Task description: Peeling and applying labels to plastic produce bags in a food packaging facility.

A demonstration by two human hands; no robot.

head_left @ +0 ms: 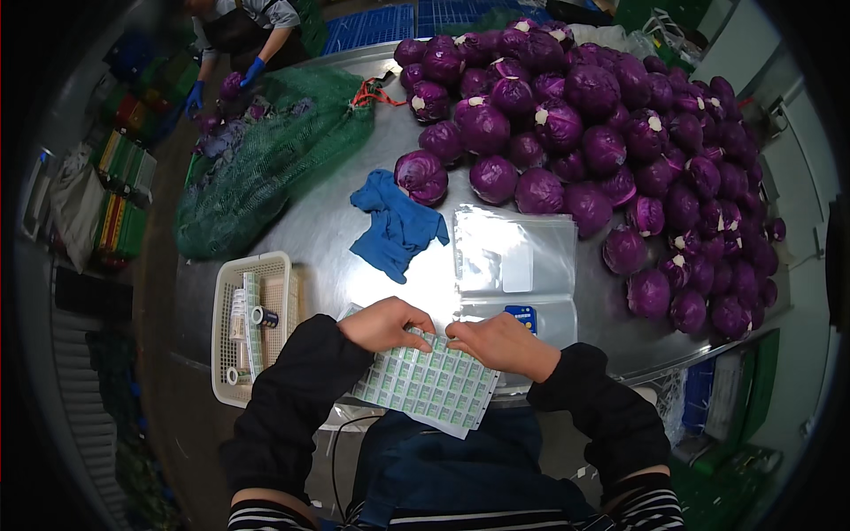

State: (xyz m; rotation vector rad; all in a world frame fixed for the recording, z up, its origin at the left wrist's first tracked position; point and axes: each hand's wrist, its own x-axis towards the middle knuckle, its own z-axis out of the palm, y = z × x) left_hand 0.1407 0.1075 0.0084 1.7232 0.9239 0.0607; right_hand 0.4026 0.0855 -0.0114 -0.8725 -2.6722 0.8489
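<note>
Holding a sheet of small green and white stickers (429,382), both hands sit low in the middle of the frame. The left hand (382,324) is curled over the top left part of the sheet, with its fingers bent down onto it. The right hand (500,343) is curled over the top right part, and its fingers pinch the sheet's upper edge. The two hands are just beside each other. The sheet lies tilted at the near edge of a shiny metal table (328,234) and hangs a little over a dark blue apron (460,469).

Just above the hands lies a stack of clear plastic bags (513,257), flat on the table. A crumpled blue cloth (396,226) lies to the left of the bags, near the middle of the frame. A big pile of purple cabbages (602,133) fills the upper right of the table. One cabbage (421,176) touches the top of the blue cloth.

At the lower left, a white plastic basket (232,292) sits on the table's edge, with strips of stickers and small rolls inside it. A green net sack (266,159) with more cabbages in it lies in the upper left. Behind it, at the top left, another person with blue gloves (252,71) bends over the sack.
</note>
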